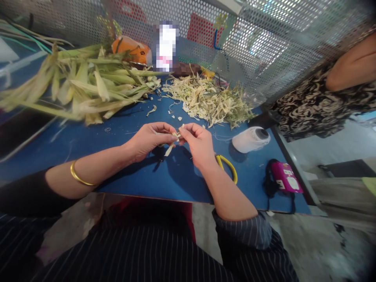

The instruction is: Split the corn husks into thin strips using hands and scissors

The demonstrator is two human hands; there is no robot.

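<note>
Centre of frame: one pale, flat strip of dried husk, pinched at its upper end by left hand and right hand; fingers hide whether it is knotted. Piece appears unfinished. Upper centre-right: loose heap of pale shredded husk. Upper left: large pile of long yellow-green husks, seemingly unshredded. Right: white cone of thread.

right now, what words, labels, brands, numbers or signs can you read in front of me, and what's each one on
None can be read.
Pink box: pale marks, too small and blurred to read.
Orange pack: dark marks, no legible word.
Bright screen-like patch: pixelated, nothing readable.
White thread cone: no lettering visible.
Pale strip: no lettering visible.
</note>
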